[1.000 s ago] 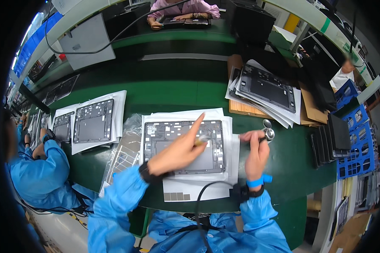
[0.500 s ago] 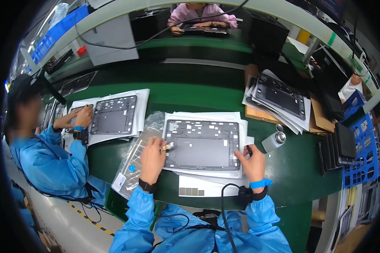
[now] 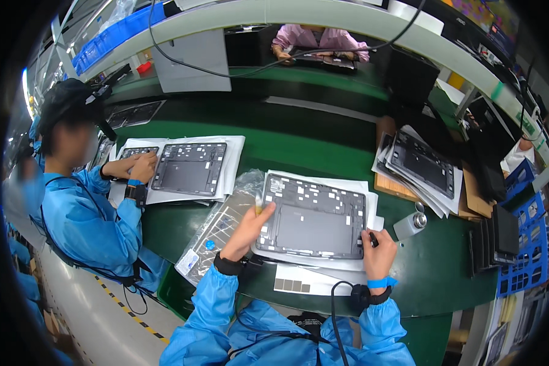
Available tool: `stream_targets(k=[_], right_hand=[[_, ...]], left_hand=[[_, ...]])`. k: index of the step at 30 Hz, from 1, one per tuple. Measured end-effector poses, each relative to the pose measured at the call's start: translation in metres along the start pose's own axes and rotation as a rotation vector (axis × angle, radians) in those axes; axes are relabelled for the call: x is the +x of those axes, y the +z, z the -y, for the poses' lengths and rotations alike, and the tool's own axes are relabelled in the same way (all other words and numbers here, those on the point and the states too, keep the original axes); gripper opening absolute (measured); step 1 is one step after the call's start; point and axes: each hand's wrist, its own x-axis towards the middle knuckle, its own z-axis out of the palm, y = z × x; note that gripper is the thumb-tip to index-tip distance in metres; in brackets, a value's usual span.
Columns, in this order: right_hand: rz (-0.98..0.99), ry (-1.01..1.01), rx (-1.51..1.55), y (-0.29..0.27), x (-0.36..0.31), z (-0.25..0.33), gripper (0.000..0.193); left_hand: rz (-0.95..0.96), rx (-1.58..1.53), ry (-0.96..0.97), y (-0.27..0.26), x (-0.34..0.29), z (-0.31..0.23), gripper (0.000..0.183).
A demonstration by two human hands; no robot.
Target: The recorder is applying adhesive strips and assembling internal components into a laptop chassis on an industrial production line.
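Note:
A dark grey tablet back housing (image 3: 320, 229), dotted with small white patches, lies over white sheets (image 3: 372, 190) in front of me. My left hand (image 3: 245, 230) is closed on its left edge. A slim yellowish piece with a pale tip (image 3: 258, 204) sticks up from these fingers; its kind is unclear. At the housing's lower right edge, my right hand (image 3: 379, 253) is closed around a small black tool (image 3: 373, 239), mostly hidden in the fingers. Fingertips of this hand touch the edge. Below the housing is a white card (image 3: 314, 282) with several grey squares.
A clear plastic-wrapped panel (image 3: 210, 235) lies left of my left hand. On the right stand a metal-topped bottle (image 3: 410, 226), a stack of housings (image 3: 424, 161) and a blue rack (image 3: 524, 244). A co-worker (image 3: 97, 201) handles similar housings at left. Cables hang from my wrists.
My view has swung left. My left hand has gone from above the housing's left side to holding its edge, and the housing has turned slightly clockwise. My right hand stays at the right edge.

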Motion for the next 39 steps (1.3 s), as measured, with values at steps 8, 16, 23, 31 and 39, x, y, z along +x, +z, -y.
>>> stream_targets(k=[8,16,23,31,39], right_hand=[[0.233,0.358,0.753,-0.039,0.027,-0.005,0.016],[0.047,0.235,0.818,-0.077,0.097,0.011,0.028],[-0.152,0.228,0.609,-0.145,0.221,-0.157,0.027],[-0.339,0.34,0.346,-0.141,0.241,-0.258,0.029],[-0.339,-0.123,0.265,-0.151,0.141,-0.054,0.029]], left_hand=[[0.049,-0.331,-0.121,0.015,-0.005,-0.027,0.035],[0.079,-0.381,-0.049,0.051,0.009,-0.06,0.039],[0.352,-0.276,-0.129,0.049,-0.044,-0.069,0.033],[0.439,-0.572,-0.226,0.041,-0.082,-0.023,0.013],[0.457,-0.351,-0.099,0.054,-0.07,-0.027,0.033]])
